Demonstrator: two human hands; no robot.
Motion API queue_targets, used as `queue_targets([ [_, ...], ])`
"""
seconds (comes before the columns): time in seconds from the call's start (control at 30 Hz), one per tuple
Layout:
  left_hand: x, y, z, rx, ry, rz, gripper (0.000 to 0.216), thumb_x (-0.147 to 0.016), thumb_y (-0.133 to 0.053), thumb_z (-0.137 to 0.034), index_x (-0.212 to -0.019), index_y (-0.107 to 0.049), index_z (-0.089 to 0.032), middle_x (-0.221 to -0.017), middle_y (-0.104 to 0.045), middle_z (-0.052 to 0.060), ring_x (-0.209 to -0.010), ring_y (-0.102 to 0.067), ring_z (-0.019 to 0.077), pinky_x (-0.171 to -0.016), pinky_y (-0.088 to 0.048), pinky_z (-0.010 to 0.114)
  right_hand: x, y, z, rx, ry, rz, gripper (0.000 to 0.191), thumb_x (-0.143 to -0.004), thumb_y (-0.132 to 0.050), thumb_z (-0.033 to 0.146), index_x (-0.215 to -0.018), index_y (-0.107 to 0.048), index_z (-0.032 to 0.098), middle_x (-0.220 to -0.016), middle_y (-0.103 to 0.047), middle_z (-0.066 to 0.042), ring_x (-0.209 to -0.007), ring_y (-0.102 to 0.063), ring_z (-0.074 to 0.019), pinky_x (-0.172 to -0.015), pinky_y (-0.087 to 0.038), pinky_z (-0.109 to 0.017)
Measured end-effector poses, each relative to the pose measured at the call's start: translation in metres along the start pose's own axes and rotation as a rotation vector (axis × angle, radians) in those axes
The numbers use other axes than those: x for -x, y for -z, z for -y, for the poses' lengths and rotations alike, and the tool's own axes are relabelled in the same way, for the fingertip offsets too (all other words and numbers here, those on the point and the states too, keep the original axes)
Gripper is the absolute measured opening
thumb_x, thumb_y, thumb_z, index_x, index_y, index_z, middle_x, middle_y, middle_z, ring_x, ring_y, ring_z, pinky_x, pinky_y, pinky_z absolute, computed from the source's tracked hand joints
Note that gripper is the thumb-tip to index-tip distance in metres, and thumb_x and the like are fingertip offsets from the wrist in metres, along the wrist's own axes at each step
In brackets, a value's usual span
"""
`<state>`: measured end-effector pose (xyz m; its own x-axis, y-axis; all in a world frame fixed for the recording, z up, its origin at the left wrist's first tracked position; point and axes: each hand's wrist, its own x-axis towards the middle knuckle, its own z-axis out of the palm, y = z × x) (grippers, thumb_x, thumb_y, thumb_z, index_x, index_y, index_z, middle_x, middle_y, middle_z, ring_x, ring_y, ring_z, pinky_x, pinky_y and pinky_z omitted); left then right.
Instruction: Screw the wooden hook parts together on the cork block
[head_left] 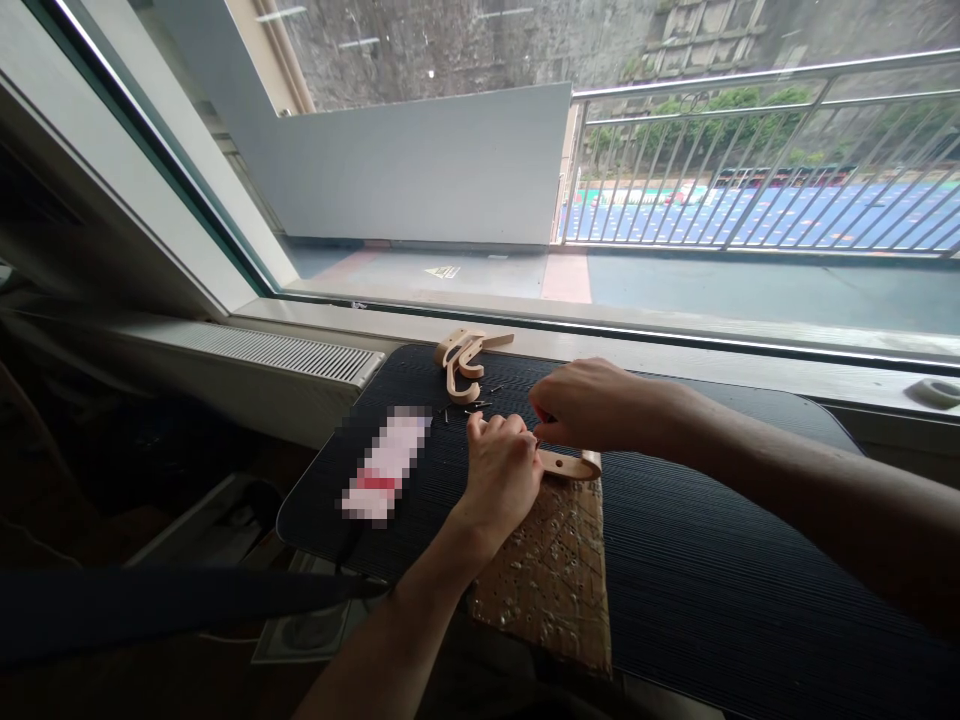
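Note:
A pale wooden hook (564,466) lies across the far end of a pitted brown board (559,570), its curved end to the right. My left hand (504,468) is closed on the hook's straight part and presses it down on the board. Just above it, my right hand (581,405) is closed in a fist around something small; a bit of red shows under the fingers, but I cannot make out the rest. Beyond my left hand, several small screws (480,403) are scattered near a group of similar wooden hooks (463,365).
The black table (697,540) has rounded corners and stands against the window sill (645,362). A blurred pink and white item (388,465) lies on its left side. A white radiator (300,350) runs along the wall at left. A whitish roll (934,393) sits on the sill at right.

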<state>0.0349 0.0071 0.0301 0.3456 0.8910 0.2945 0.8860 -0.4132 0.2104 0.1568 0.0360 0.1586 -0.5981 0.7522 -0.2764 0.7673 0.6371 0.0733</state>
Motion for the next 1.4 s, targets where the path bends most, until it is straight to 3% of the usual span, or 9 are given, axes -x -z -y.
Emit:
queue_targets([
  [0.13,0.001,0.001,-0.001,0.008,0.003,0.009,0.009,-0.08,-0.055,-0.016,-0.074,-0.062,-0.018,-0.087,-0.061,0.003,-0.087,-0.052,0.0192,-0.098,-0.027,0.044,0.006,0.007,-0.003,-0.014,0.019,0.037,0.022,-0.074,-0.059,0.025,-0.093,-0.067,0.018,-0.076,-0.066,-0.004,-0.063,-0.052,-0.0154,-0.052,-0.028,-0.027],
  [0.37,0.0,0.001,-0.001,0.016,0.01,0.005,0.011,-0.081,-0.054,-0.016,-0.075,-0.062,-0.017,-0.087,-0.061,0.004,-0.087,-0.052,0.0192,-0.099,-0.026,0.045,0.005,0.006,0.004,0.001,0.088,0.045,0.016,-0.076,-0.05,0.007,-0.076,-0.065,0.013,-0.071,-0.064,-0.005,-0.058,-0.047,-0.0114,-0.052,-0.028,-0.025],
  [0.57,0.001,0.0,-0.001,0.004,0.003,-0.014,0.01,-0.081,-0.054,-0.016,-0.075,-0.061,-0.017,-0.085,-0.06,0.003,-0.086,-0.052,0.0193,-0.098,-0.027,0.045,0.001,-0.008,-0.006,-0.031,0.021,-0.054,0.019,-0.079,-0.051,0.024,-0.07,-0.064,0.015,-0.065,-0.062,-0.005,-0.055,-0.046,-0.0122,-0.05,-0.026,-0.027],
  [0.67,0.001,0.0,0.0,0.002,0.001,-0.007,0.009,-0.08,-0.055,-0.015,-0.075,-0.061,-0.018,-0.086,-0.06,0.003,-0.086,-0.052,0.0192,-0.098,-0.027,0.045,0.004,-0.008,-0.011,-0.038,0.001,-0.053,0.02,-0.077,-0.053,0.033,-0.077,-0.066,0.017,-0.067,-0.063,-0.005,-0.056,-0.048,-0.0134,-0.051,-0.026,-0.027],
  [0.77,0.001,0.001,0.0,0.005,-0.006,-0.006,0.008,-0.08,-0.055,-0.015,-0.076,-0.061,-0.018,-0.087,-0.06,0.003,-0.087,-0.052,0.0188,-0.099,-0.026,0.045,0.009,0.001,-0.009,-0.029,0.02,-0.018,0.018,-0.075,-0.057,0.026,-0.088,-0.067,0.02,-0.072,-0.065,-0.003,-0.061,-0.051,-0.0144,-0.052,-0.027,-0.027],
  [0.93,0.001,0.001,0.0,0.008,-0.001,-0.013,0.01,-0.081,-0.053,-0.017,-0.075,-0.061,-0.017,-0.085,-0.06,0.003,-0.085,-0.052,0.0187,-0.098,-0.027,0.044,0.009,0.009,0.003,0.015,0.073,0.032,0.014,-0.077,-0.051,0.012,-0.078,-0.065,0.015,-0.073,-0.065,-0.005,-0.062,-0.051,-0.0128,-0.052,-0.027,-0.026],
  [1.17,0.001,-0.001,0.0,0.013,-0.002,-0.016,0.008,-0.079,-0.054,-0.015,-0.077,-0.062,-0.017,-0.085,-0.06,0.004,-0.088,-0.052,0.021,-0.097,-0.027,0.045,-0.001,-0.005,0.002,0.051,-0.006,-0.053,0.023,-0.081,-0.046,0.023,-0.072,-0.065,0.014,-0.066,-0.063,-0.007,-0.056,-0.05,-0.0147,-0.049,-0.025,-0.028],
  [1.27,0.001,0.0,0.0,0.014,-0.012,-0.021,0.009,-0.08,-0.054,-0.015,-0.076,-0.062,-0.017,-0.085,-0.06,0.004,-0.086,-0.052,0.0203,-0.097,-0.028,0.045,0.002,0.001,-0.001,0.04,-0.014,-0.035,0.02,-0.078,-0.053,0.03,-0.082,-0.067,0.016,-0.07,-0.065,-0.006,-0.058,-0.052,-0.0156,-0.05,-0.026,-0.028],
  [1.4,0.002,0.0,0.001,0.027,-0.012,-0.039,0.011,-0.081,-0.053,-0.015,-0.074,-0.061,-0.017,-0.085,-0.061,0.004,-0.085,-0.053,0.0195,-0.097,-0.028,0.045,0.009,0.014,0.004,0.03,0.03,0.011,0.014,-0.076,-0.057,0.018,-0.086,-0.066,0.016,-0.074,-0.065,-0.005,-0.062,-0.052,-0.0141,-0.052,-0.026,-0.027],
])
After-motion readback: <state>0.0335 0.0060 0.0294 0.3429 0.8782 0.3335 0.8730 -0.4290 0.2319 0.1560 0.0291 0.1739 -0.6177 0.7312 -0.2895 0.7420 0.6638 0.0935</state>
